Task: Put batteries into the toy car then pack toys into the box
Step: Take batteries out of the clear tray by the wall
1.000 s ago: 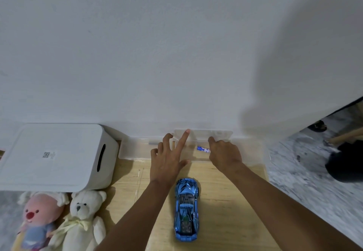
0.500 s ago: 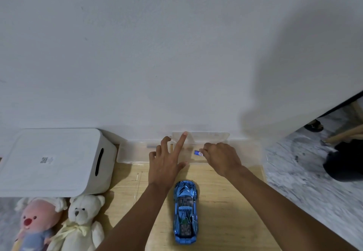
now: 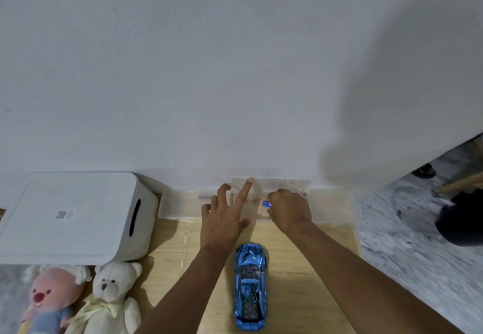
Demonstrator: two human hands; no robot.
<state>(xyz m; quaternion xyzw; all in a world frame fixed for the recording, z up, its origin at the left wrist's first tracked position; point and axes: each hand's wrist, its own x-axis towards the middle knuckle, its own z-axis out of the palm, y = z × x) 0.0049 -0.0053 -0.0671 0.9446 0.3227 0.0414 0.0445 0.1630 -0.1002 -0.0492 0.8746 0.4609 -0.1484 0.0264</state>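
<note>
A shiny blue toy car (image 3: 249, 286) lies lengthwise on the wooden board, between my two forearms. Against the wall stands a clear plastic case (image 3: 183, 207) with its small lid (image 3: 282, 183) raised. My left hand (image 3: 226, 218) rests spread on the case, its index finger reaching up to the lid. My right hand (image 3: 288, 212) is curled over the case, pinching a small blue battery (image 3: 266, 203) whose end shows at the fingertips. A white lidded box (image 3: 75, 216) sits at the left.
A pink plush toy (image 3: 49, 299) and a white teddy bear (image 3: 111, 299) lie at the lower left, below the white box. The white wall rises right behind the case. Grey marbled floor (image 3: 407, 255) lies to the right of the wooden board (image 3: 300, 281).
My right hand has closed around the blue battery and drawn it in, so less of it shows. The left hand stays spread on the case.
</note>
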